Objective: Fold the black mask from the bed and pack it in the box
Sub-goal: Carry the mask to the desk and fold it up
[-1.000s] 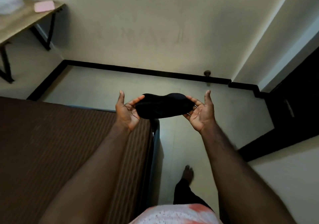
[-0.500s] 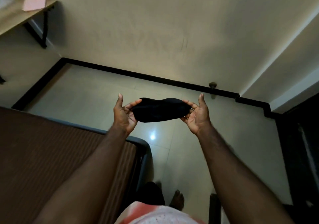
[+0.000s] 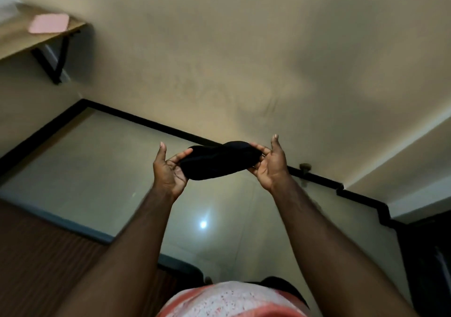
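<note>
The black mask [image 3: 217, 161] is stretched flat in the air in front of me, tilted with its right end higher. My left hand [image 3: 169, 171] pinches its left end between thumb and fingers. My right hand [image 3: 269, 166] grips its right end the same way. Both arms reach out over the tiled floor, beyond the corner of the brown striped bed [image 3: 44, 263] at the lower left. A pink box [image 3: 48, 23] lies on the wooden shelf [image 3: 14, 40] at the upper left, far from both hands.
A cream wall with a black skirting [image 3: 156, 126] runs behind the hands. A small door stopper [image 3: 305, 166] sticks out of the skirting near my right hand. A dark doorway [image 3: 429, 255] stands at the far right. A light glares off the floor tiles [image 3: 202, 224].
Both hands have lifted the mask higher and a little to the right, and it now tilts up on the right. The view has turned right, so less of the bed shows.
</note>
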The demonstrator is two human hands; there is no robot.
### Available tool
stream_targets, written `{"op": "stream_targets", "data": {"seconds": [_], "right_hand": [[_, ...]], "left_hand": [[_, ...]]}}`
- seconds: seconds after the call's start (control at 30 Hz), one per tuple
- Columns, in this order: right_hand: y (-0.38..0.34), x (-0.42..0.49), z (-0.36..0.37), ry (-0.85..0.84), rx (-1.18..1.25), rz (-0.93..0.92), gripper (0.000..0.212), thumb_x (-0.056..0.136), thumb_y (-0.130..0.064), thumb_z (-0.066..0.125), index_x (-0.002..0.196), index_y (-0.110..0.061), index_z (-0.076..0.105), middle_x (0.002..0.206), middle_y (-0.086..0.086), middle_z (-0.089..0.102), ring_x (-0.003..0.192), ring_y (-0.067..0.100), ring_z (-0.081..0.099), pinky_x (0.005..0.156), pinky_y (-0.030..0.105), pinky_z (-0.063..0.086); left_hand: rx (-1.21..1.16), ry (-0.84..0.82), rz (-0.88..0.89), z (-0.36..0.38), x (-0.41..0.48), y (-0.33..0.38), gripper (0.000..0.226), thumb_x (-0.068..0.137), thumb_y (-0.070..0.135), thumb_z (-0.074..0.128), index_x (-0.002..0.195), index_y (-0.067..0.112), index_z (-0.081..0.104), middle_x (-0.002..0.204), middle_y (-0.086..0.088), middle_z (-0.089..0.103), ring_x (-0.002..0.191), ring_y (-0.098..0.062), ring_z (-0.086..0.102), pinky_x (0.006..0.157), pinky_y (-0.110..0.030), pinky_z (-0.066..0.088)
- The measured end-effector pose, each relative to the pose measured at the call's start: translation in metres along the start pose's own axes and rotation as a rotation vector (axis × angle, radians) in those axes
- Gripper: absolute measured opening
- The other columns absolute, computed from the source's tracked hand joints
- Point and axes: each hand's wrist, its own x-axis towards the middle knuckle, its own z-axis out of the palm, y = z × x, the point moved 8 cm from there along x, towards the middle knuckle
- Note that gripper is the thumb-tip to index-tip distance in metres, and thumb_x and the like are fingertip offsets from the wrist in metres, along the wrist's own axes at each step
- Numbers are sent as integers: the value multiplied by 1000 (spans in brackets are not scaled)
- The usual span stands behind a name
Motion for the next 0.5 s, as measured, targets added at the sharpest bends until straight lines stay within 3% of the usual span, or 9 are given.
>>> {"op": "stream_targets", "data": {"seconds": [0.2,0.5], "right_hand": [[2,54,46,-7,-47,27,68,96,-66,30,114,-10,63,113,12,68,105,26,65,88,41,49],[3,148,118,-136,-101,137,65,97,-64,29,111,-11,64,115,13,67,105,26,64,92,42,48]], "left_hand": [[-14,47,47,-13,34,42,76,87,65,46,93,-6,73,104,-27,70,98,-34,70,70,-37,60],[-47,186,188,-39,79,97,80,87,67,44,110,-7,64,113,-27,68,108,-35,66,85,-40,56]]}}
